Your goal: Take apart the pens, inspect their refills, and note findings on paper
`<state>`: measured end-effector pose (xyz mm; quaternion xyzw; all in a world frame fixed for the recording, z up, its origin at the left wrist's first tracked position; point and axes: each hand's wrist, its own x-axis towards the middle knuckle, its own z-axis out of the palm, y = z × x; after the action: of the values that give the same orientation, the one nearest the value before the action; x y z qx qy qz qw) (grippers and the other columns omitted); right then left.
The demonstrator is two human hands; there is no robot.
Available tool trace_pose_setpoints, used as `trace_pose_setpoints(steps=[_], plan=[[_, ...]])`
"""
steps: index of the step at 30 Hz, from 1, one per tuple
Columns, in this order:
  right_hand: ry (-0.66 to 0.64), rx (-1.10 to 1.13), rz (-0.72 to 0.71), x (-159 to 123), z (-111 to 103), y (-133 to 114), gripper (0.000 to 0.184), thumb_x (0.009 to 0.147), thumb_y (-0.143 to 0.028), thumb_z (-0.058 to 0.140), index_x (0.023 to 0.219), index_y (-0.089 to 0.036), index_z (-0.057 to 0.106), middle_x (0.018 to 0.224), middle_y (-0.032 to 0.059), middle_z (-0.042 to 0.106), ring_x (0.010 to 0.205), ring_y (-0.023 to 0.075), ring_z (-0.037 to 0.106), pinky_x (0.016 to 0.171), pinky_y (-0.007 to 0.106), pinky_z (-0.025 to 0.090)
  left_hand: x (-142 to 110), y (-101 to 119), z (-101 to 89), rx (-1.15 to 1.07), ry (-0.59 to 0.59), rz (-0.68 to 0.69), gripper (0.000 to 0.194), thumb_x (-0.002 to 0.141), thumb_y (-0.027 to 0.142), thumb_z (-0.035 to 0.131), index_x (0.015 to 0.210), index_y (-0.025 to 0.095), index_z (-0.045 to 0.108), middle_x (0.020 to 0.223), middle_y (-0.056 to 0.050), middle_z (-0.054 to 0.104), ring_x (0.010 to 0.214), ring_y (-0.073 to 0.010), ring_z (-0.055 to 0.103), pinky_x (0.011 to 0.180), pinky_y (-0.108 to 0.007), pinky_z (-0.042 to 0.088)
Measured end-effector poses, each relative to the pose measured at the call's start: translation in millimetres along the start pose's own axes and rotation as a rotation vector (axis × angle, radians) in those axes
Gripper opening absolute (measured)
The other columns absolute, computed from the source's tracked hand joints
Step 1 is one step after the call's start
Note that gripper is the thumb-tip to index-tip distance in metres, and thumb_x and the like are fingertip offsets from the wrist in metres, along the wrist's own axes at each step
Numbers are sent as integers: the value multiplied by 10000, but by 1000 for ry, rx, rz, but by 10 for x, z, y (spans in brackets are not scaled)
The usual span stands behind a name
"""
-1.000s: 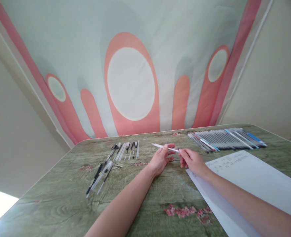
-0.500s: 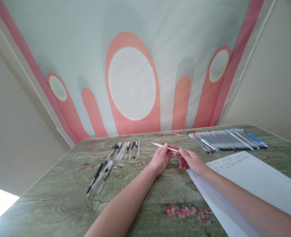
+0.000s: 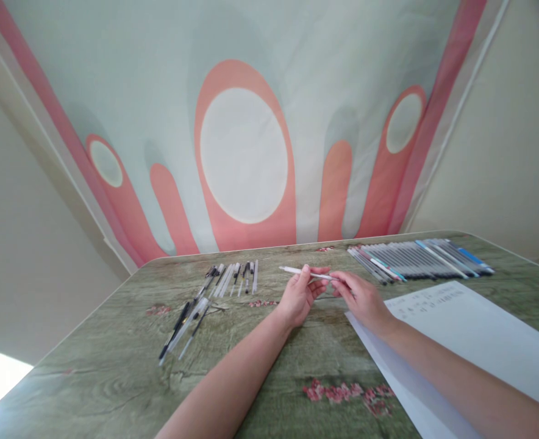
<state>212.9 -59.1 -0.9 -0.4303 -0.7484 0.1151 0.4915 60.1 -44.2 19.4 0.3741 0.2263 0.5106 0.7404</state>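
Note:
A slim white pen (image 3: 291, 269) lies crosswise between my two hands above the table, its tip pointing left. My left hand (image 3: 302, 294) pinches the barrel between thumb and fingers near the middle. At the pen's right end, the fingertips of my right hand (image 3: 357, 299) close on it. My right wrist is over the left edge of a white paper sheet (image 3: 461, 335) with rows of dark handwriting near its top. Whether the pen is in one piece or two under my fingers I cannot make out.
Several pens (image 3: 402, 259) lie side by side at the back right. On the left, clear tubes, caps and dark refills (image 3: 233, 277) form a row, with a looser pile of pen parts (image 3: 187, 323) nearer me. The wood-patterned table (image 3: 114, 384) ends at a wall hanging.
My right hand has rolled slightly, its back turning more upward, with its fingers still at the pen's right end. My left hand keeps nearly the same place.

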Motion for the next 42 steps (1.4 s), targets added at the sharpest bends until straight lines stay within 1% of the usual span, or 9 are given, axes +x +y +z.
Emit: trace_pose_setpoints(steps=[6,12,16,21,24,29,34,39,42], plan=[[-40,-6,105,-8,-16,-62,254,856,-378,349,961,-218,515,809,51,603,569,149,584,627,298,481,-17,-13,19,6,9,15,320,777,413,498,849,119,602,1004,-98,600,684,-87,556,620,-208,424],[-41,90,223,-5,-13,-156,248,843,-401,365,953,-222,498,743,42,611,583,169,586,613,309,477,-29,19,47,24,25,24,332,766,433,505,840,125,602,974,-91,603,664,-82,530,604,-207,403],[-30,68,171,16,-30,-159,226,849,-372,369,965,-220,490,806,51,612,645,169,598,644,306,473,-29,27,58,41,-8,38,337,776,432,490,870,126,597,1012,-95,586,669,-83,520,597,-204,394],[-53,3,-2,30,-84,-93,247,844,-348,393,1013,-225,525,944,69,607,759,184,594,752,332,454,-25,12,62,85,11,50,360,776,444,480,874,120,604,1015,-102,583,669,-78,499,572,-186,371],[-68,-20,14,23,-95,-77,252,838,-361,399,985,-228,555,904,67,623,713,186,596,734,338,460,-28,2,64,119,33,55,389,759,459,493,866,107,618,966,-108,599,659,-78,488,558,-184,358],[-59,103,189,16,-64,-157,256,809,-415,435,906,-233,587,700,40,621,547,172,596,591,311,491,-25,1,67,169,57,81,387,752,465,497,834,109,624,910,-100,610,646,-83,476,561,-188,347],[-82,417,426,35,-16,-240,312,763,-476,477,872,-203,583,617,19,599,485,166,593,489,292,501,-16,43,65,219,31,114,383,763,449,489,812,97,632,846,-90,605,591,-74,427,566,-199,339],[-230,850,704,66,-9,-191,299,726,-447,555,710,-149,566,566,-4,559,433,95,540,429,221,479,-18,113,19,310,-50,107,374,786,426,468,848,98,637,678,-45,563,564,-75,407,580,-207,343],[-296,1029,861,71,-8,-124,227,719,-369,599,710,-144,577,542,-20,546,402,51,494,402,162,450,-13,127,-8,345,-83,72,385,793,426,456,875,95,633,698,-52,575,563,-74,422,582,-211,347]])
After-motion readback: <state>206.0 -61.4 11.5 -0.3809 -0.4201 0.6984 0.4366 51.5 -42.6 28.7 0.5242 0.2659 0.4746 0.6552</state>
